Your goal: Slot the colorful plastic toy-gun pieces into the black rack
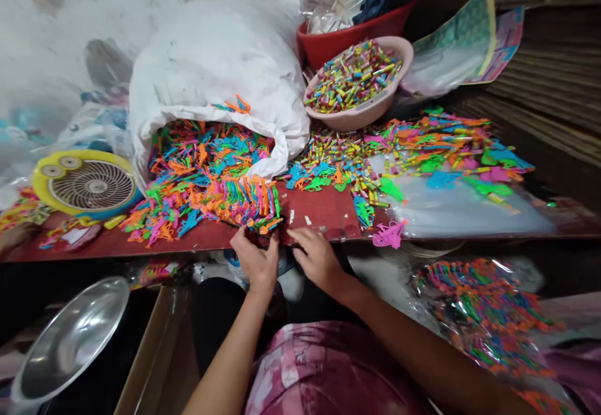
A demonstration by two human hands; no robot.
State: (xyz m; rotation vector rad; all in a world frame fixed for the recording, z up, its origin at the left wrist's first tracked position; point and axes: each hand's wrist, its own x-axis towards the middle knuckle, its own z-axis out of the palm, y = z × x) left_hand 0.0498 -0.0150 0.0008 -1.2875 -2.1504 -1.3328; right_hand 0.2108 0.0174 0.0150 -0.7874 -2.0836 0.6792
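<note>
My left hand (257, 263) is at the table's front edge, its thumb and fingers closed around the near end of a lined-up row of small plastic toys (251, 201). These are flat pieces in orange, green, blue and pink. Part of the grip is hidden behind the hand. To its right, my right hand (320, 263) reaches over the edge with fingers apart and nothing visible in them. Loose plastic toys (162, 211) lie heaped left of the row, spilling from a large white sack (216, 58) that lies with its mouth facing me.
A pink basin (370, 113) of small coloured tubes stands behind, before a red basin (357, 42). More toys and tubes cover clear plastic bags (464, 205) at right. A yellow fan (89, 183) stands left. Below are a metal bowl (72, 340) and bagged toys (498, 308). Another person's hand (17, 238) shows far left.
</note>
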